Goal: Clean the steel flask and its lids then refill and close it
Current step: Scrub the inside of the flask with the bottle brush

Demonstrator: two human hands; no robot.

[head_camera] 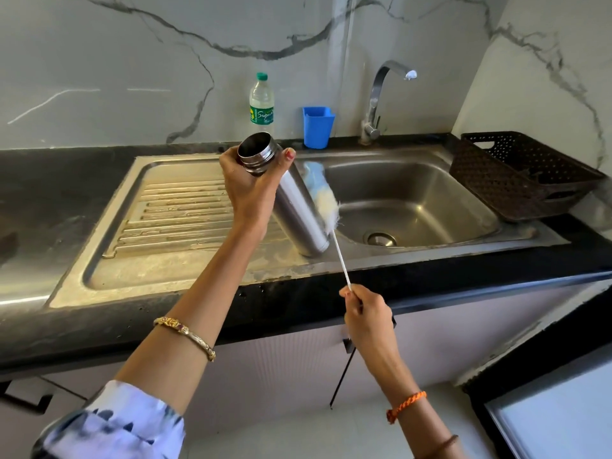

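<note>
Gripping the open steel flask (291,207) near its mouth, the left hand (246,190) tilted it over the sink (414,200) while the right hand (364,318) pinched the bottle brush (323,197) handle, scrubbing its outer wall below.

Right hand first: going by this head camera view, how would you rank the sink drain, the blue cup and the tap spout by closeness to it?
From the right hand:
1. Sink drain, in the basin just beyond the hand.
2. Blue cup, on the counter behind the sink.
3. Tap spout, highest, against the back wall.
</note>
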